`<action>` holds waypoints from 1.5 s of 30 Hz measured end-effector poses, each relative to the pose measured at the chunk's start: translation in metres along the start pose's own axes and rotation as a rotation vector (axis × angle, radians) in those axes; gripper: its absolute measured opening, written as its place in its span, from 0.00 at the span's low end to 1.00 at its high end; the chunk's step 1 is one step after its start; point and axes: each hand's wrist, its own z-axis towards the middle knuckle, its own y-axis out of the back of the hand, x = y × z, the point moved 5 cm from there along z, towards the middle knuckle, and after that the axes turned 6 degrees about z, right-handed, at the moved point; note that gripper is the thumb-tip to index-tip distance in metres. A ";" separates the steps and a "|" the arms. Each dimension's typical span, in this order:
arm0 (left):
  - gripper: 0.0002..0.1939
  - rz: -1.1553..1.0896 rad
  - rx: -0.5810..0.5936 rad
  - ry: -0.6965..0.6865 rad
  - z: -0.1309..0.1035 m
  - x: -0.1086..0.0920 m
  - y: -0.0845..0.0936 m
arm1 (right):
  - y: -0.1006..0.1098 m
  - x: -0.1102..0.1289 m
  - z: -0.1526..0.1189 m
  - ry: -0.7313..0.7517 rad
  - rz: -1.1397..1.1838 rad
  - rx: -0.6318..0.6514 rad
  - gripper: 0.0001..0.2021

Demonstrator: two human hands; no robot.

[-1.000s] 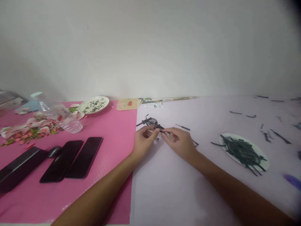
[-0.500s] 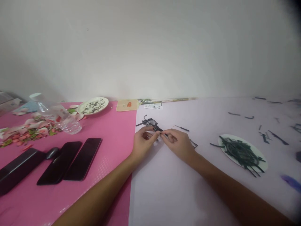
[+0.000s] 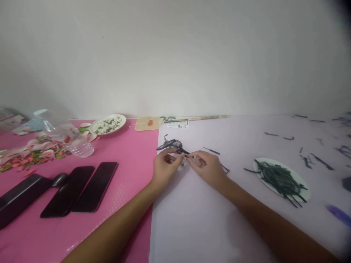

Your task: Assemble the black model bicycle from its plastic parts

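Both hands meet at the middle of the table, over the white surface. My left hand (image 3: 166,166) pinches a small dark assembly (image 3: 171,144) with a round wheel-like part and a bent arm at its far left. Close beside it, my right hand (image 3: 207,164) has thumb and forefinger closed at the near right end of the same dark assembly. The exact spot between the fingertips is too small to make out. Behind my right hand lies a thin dark tool (image 3: 212,150), and a dark angular piece (image 3: 225,168) shows just past its wrist side.
A white plate (image 3: 270,187) heaped with dark strips stands right, with loose dark parts (image 3: 322,160) beyond. On the pink left side are two phones (image 3: 95,186), a black case (image 3: 23,197), a clear bottle (image 3: 67,135), coloured pieces (image 3: 24,155) and a plate of white bits (image 3: 108,125).
The dark assembly has turned slightly in my fingers, so its round part shows at a different angle. Both hands stay together in nearly the same place.
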 end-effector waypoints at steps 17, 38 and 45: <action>0.26 -0.131 0.005 0.130 0.001 0.002 -0.001 | 0.005 0.001 0.002 0.197 -0.178 -0.068 0.03; 0.21 -0.255 0.048 0.198 0.005 0.004 0.002 | 0.009 0.016 0.004 0.423 -0.289 -0.179 0.05; 0.23 -0.240 0.090 0.215 0.004 0.002 0.002 | 0.010 0.011 0.004 0.363 -0.199 -0.124 0.05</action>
